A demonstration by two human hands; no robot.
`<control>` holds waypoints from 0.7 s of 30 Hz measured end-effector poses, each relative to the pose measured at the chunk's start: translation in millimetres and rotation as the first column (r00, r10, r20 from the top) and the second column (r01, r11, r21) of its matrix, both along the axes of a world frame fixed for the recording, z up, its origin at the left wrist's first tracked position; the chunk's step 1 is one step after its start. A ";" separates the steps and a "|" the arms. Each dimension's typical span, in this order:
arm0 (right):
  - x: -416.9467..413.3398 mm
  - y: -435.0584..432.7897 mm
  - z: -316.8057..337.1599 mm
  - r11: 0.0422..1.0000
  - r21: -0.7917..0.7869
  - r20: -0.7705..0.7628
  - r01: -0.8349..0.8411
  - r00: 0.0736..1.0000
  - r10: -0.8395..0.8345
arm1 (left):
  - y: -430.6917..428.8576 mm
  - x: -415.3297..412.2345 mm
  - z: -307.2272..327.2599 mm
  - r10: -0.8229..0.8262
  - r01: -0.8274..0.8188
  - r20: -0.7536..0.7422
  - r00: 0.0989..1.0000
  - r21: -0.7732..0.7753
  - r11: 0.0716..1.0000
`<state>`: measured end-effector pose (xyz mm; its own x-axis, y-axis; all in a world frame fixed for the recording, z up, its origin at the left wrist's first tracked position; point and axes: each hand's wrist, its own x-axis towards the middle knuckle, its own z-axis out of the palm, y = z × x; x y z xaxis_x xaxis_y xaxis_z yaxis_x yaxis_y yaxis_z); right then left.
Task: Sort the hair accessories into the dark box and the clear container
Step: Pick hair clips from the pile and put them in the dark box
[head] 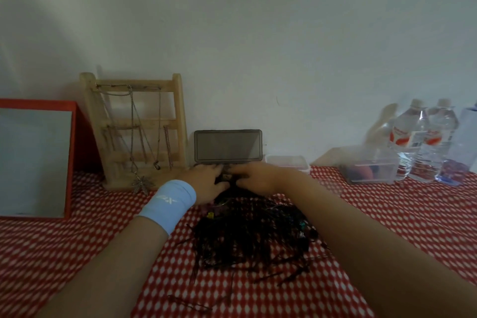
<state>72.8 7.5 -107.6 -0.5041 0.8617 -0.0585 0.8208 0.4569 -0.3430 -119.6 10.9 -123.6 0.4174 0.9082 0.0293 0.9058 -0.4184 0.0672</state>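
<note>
Left hand, right hand at dark box, long axis left-right

Both bare forearms reach forward from the lower corners and draw together toward the middle. The left hand lies palm down, its wrist wrapped in a light blue wristband. The right hand sits just beside it, back up, with its fingers turned toward the left hand. Their fingertips meet, and blur hides whether either hand pinches anything.
</note>
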 end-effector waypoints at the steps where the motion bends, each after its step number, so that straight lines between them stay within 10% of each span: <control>1: 6.5 -3.7 6.2 0.999 0.041 -0.079 0.027 0.997 -0.023 | -3.7 3.5 2.2 -0.012 0.008 0.050 0.999 0.074 0.997; 5: 51.8 -25.3 23.0 0.970 0.209 -0.253 0.126 0.965 -0.071 | -22.8 38.6 13.4 -0.190 0.100 0.275 0.942 0.311 0.945; 8: 89.5 -49.6 22.1 0.983 0.117 -0.240 0.138 0.965 -0.106 | -40.9 75.3 15.0 -0.309 0.240 0.399 0.863 0.214 0.947; 21: 147.7 -72.3 -41.4 0.967 0.109 -0.203 0.230 0.957 -0.205 | -47.4 111.1 -27.9 -0.334 0.353 0.328 0.884 0.004 0.936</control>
<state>220.5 -64.8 -149.1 -0.2942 0.9455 0.1396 0.8313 0.3253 -0.4508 -8.5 -36.5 -151.5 0.6802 0.7135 0.1680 0.6319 -0.6869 0.3589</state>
